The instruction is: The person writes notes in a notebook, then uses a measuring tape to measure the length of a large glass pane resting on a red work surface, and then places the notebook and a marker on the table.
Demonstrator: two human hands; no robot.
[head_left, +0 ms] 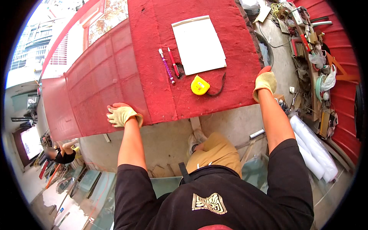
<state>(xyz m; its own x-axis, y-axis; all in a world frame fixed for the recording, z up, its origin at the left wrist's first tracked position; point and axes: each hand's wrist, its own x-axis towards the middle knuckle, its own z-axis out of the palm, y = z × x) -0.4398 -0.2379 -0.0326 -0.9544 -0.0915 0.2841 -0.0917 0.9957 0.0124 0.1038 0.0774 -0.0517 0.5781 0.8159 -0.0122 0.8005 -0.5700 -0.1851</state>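
Note:
My left hand (123, 115), in a cream work glove with orange-red on the palm side, lies on a glass-like sheet (103, 65) near the table's front edge, its fingers extended. My right hand (265, 82), gloved alike, is closed over the right edge of the red cloth-covered table (161, 103); some of its fingers are hidden. Between the hands lies a yellow tape measure (200, 85) with a dark strap (219, 89). Beyond it are a white paper pad (200, 45), a purple patterned pen (166, 67) and a red pen (173, 61).
To the right, a cluttered shelf (312, 76) stands by a red corrugated wall (341, 57). Plastic-wrapped rolls (314, 149) lean below it. Glass sheets (97, 188) stand at the lower left, where another person (65, 155) is seen farther off.

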